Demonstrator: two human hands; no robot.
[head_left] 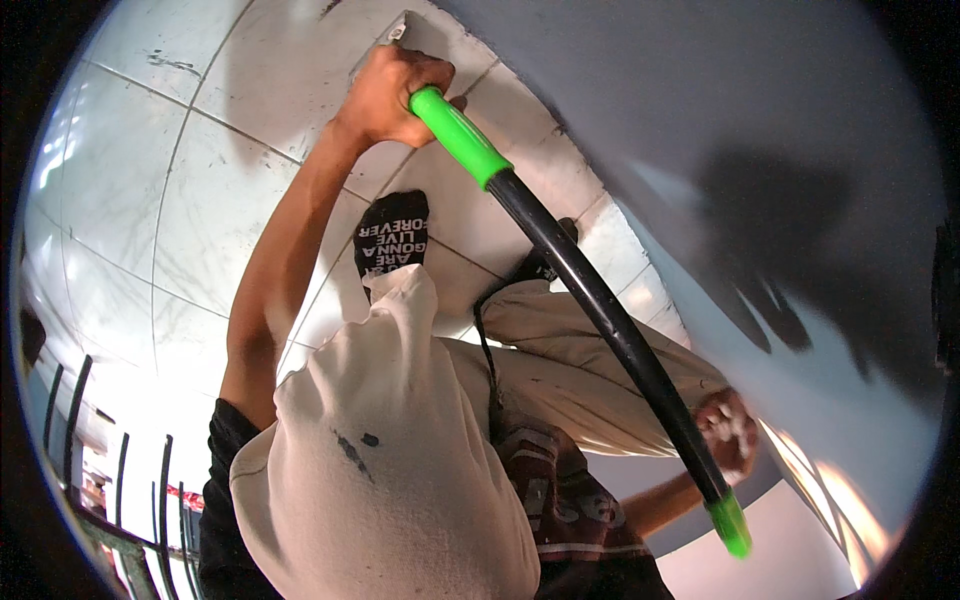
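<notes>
- Pole [597,300] with a long black shaft and bright green sleeves at its ends runs slantwise across the head view, from the upper middle to the lower right, in front of the person's legs.
- Left hand [393,98], fingers curled into a fist, has hold of the pole's upper end; a flat grey piece [366,62] shows just beyond the knuckles.
- Right hand [728,435], blurred and marked with white patches, is beside the pole's lower part, partly behind it; whether it grips or touches the shaft, one cannot tell.
- Beige cloth trousers [400,500] with dark smears cover the bent legs, above a black sock [392,238] with white lettering.
- White marbled floor tiles [130,190] meet a smooth blue-grey wall [640,90]; black metal bars [76,420] stand at lower left.
</notes>
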